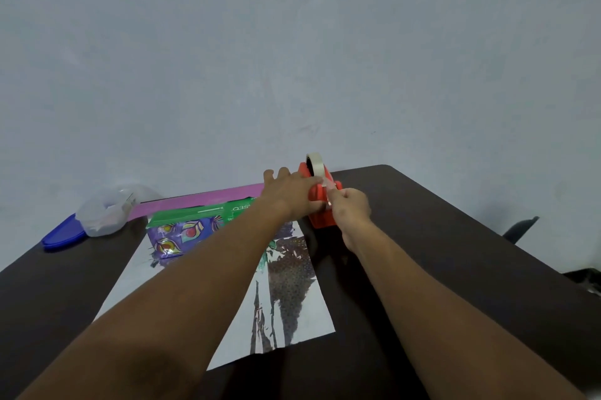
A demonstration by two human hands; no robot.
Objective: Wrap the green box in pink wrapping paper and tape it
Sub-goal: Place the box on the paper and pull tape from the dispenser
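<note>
The green box [195, 214] lies at the far edge of a sheet of wrapping paper [292, 308] spread white side up on the dark table [439, 253]. A patterned purple flap of the paper [182, 237] folds up against the box's near side. Behind the box a pink strip [201, 201] runs along the table. My left hand [289, 194] rests flat on the red tape dispenser [320, 204], holding it down. My right hand [353, 207] pinches the clear tape end [328, 191] pulled from the roll [314, 163].
A clear plastic container [107, 211] sits on a blue lid [63, 235] at the table's far left. A plain grey wall rises behind the table. Part of a dark chair [520, 227] shows past the right edge.
</note>
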